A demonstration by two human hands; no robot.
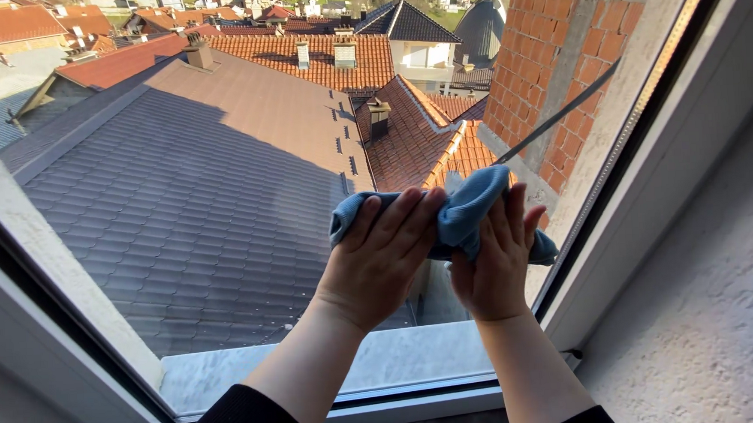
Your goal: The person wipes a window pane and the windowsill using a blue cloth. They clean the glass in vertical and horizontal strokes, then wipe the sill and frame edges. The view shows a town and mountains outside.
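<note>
A blue cloth [469, 208] is pressed flat against the window pane [221, 202]. My left hand [387, 254] lies on its left part, fingers together and pointing up to the right. Close beside it, my right hand [495, 261] presses the cloth's right part, with a fold of cloth bunched over its fingertips. Both hands sit in the lower right area of the glass, near the frame. Dark sleeves cover my forearms at the bottom edge.
The white window frame [643, 215] runs diagonally at the right, with a rough plastered wall [725, 305] beyond it. A stone sill [401, 360] lies below the glass. Outside are brown and red tiled roofs [193, 161] and a brick chimney [549, 65].
</note>
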